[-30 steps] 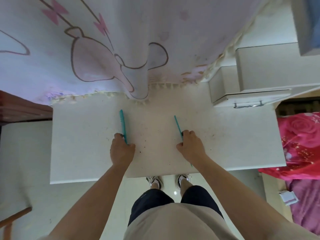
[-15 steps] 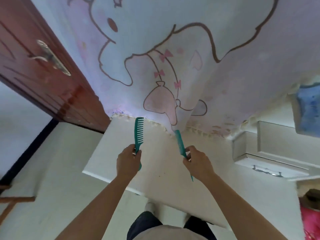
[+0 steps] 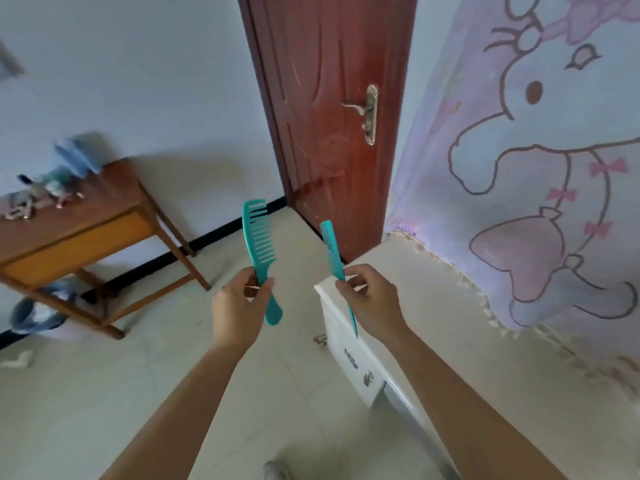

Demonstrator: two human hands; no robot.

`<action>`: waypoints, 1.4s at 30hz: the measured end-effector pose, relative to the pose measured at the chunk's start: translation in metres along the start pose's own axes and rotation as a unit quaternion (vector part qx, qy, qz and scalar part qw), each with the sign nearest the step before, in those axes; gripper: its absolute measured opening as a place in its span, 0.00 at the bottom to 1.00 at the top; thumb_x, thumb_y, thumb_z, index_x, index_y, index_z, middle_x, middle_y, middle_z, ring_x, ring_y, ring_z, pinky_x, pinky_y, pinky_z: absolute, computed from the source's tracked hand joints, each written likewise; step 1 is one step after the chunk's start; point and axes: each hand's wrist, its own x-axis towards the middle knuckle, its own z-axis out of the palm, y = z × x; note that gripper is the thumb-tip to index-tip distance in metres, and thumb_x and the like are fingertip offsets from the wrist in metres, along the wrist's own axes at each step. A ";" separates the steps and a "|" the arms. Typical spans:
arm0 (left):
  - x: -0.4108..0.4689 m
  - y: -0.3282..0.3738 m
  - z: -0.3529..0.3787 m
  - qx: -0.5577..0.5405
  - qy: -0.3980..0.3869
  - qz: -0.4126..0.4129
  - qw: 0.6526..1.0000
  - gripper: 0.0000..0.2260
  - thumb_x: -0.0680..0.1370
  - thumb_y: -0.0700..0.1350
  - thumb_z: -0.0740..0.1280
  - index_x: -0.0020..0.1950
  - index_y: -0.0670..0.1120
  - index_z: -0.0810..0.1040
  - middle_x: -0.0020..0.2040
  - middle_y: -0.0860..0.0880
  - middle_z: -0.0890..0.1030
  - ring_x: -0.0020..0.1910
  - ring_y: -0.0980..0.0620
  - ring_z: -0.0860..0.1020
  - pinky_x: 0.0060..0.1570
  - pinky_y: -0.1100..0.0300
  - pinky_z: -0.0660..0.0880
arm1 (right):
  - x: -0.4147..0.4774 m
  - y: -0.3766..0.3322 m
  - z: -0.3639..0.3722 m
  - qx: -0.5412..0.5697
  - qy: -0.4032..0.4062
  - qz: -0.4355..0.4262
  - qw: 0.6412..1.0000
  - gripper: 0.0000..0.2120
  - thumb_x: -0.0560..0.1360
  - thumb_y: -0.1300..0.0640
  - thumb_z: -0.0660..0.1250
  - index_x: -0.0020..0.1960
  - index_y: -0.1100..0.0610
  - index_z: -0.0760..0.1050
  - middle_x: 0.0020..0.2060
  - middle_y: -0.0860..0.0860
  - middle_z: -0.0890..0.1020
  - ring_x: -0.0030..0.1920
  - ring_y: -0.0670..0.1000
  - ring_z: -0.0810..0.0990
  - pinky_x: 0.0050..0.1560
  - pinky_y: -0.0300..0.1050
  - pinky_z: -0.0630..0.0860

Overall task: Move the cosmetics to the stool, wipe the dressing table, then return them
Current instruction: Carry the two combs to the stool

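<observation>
Right now both combs are up in the air, one in each hand. The wide-toothed teal comb stands nearly upright, teeth turned toward the door, and the left hand has its fingers and thumb curled round the handle just below the teeth, with the rounded end of the handle poking out underneath. It hangs over the pale tiled floor, clear of any furniture. Beside it, a little apart, the slim teal tail comb leans the same way. The right hand pinches it about halfway along between thumb and fingertips, and its thin pointed tail runs down past the wrist. That comb sits above the near corner of the white dressing table, not touching it.

The table front shows small dark drawer pulls, and a pale curtain printed with a cartoon animal and pink bows drapes over the table's far edge. A small dark object lies on the floor by the table's foot; I cannot tell what it is.

Well off to the left, against the wall, the brown wooden stool carries a blurred cluster of small items and a blue cloth. Under it sits a grey bin. Between stool and table stands a reddish-brown door with a brass handle.
</observation>
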 end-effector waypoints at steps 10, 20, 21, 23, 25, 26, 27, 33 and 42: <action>0.057 -0.132 -0.209 -0.038 0.167 -0.043 0.984 0.04 0.78 0.47 0.70 0.51 0.52 0.78 0.46 0.50 0.82 0.41 0.53 0.80 0.38 0.56 0.80 | 0.038 -0.129 0.242 -0.002 -0.118 -0.085 0.989 0.05 0.75 0.49 0.72 0.49 0.43 0.77 0.38 0.42 0.81 0.38 0.39 0.79 0.38 0.29 0.73; 0.135 -0.230 -0.309 -0.043 0.200 -0.124 0.971 0.06 0.78 0.48 0.68 0.54 0.49 0.76 0.47 0.59 0.77 0.44 0.52 0.80 0.39 0.55 0.82 | 0.089 -0.181 0.419 0.016 -0.219 -0.096 0.971 0.05 0.78 0.50 0.69 0.52 0.45 0.76 0.44 0.42 0.81 0.42 0.38 0.80 0.38 0.31 0.76; 0.146 -0.239 -0.313 -0.041 0.199 -0.132 0.970 0.06 0.78 0.48 0.68 0.54 0.50 0.76 0.47 0.59 0.77 0.44 0.52 0.80 0.38 0.56 0.82 | 0.099 -0.181 0.436 0.017 -0.225 -0.092 0.970 0.04 0.78 0.49 0.69 0.51 0.43 0.75 0.44 0.42 0.81 0.43 0.39 0.80 0.38 0.32 0.77; 0.175 -0.260 -0.320 -0.035 0.189 -0.148 0.970 0.06 0.78 0.48 0.68 0.54 0.51 0.76 0.47 0.60 0.76 0.45 0.51 0.80 0.38 0.57 0.82 | 0.122 -0.181 0.472 0.019 -0.241 -0.089 0.966 0.05 0.78 0.49 0.69 0.51 0.41 0.74 0.45 0.41 0.81 0.45 0.37 0.79 0.38 0.32 0.77; 0.209 -0.281 -0.327 -0.025 0.179 -0.162 0.970 0.06 0.78 0.48 0.68 0.54 0.51 0.76 0.47 0.59 0.77 0.44 0.52 0.80 0.39 0.56 0.82 | 0.147 -0.182 0.505 0.028 -0.255 -0.083 0.963 0.06 0.78 0.50 0.69 0.52 0.41 0.74 0.46 0.40 0.80 0.46 0.35 0.79 0.38 0.29 0.76; 0.231 -0.293 -0.331 -0.023 0.176 -0.165 0.970 0.06 0.78 0.48 0.68 0.54 0.52 0.75 0.47 0.59 0.77 0.44 0.53 0.80 0.39 0.56 0.82 | 0.165 -0.184 0.524 0.032 -0.261 -0.080 0.962 0.07 0.78 0.50 0.69 0.54 0.42 0.74 0.46 0.40 0.80 0.46 0.35 0.78 0.37 0.28 0.75; 0.252 -0.304 -0.335 -0.021 0.176 -0.168 0.970 0.06 0.78 0.48 0.69 0.53 0.52 0.76 0.47 0.57 0.78 0.44 0.53 0.80 0.39 0.55 0.82 | 0.183 -0.186 0.542 0.032 -0.266 -0.076 0.960 0.08 0.78 0.51 0.69 0.55 0.42 0.74 0.45 0.40 0.81 0.46 0.34 0.79 0.37 0.27 0.75; 0.394 -0.355 -0.365 0.018 0.182 -0.198 0.963 0.05 0.77 0.47 0.71 0.49 0.47 0.78 0.42 0.50 0.81 0.41 0.49 0.82 0.39 0.50 0.82 | 0.306 -0.226 0.634 0.013 -0.295 -0.083 0.952 0.14 0.76 0.54 0.70 0.57 0.40 0.74 0.43 0.41 0.81 0.43 0.37 0.80 0.37 0.30 0.76; 0.536 -0.438 -0.422 0.019 0.177 -0.247 0.952 0.12 0.75 0.49 0.73 0.55 0.54 0.76 0.44 0.58 0.79 0.42 0.57 0.81 0.36 0.59 0.82 | 0.426 -0.278 0.773 -0.016 -0.295 -0.092 0.951 0.10 0.76 0.55 0.71 0.48 0.43 0.72 0.45 0.40 0.80 0.44 0.37 0.79 0.38 0.31 0.78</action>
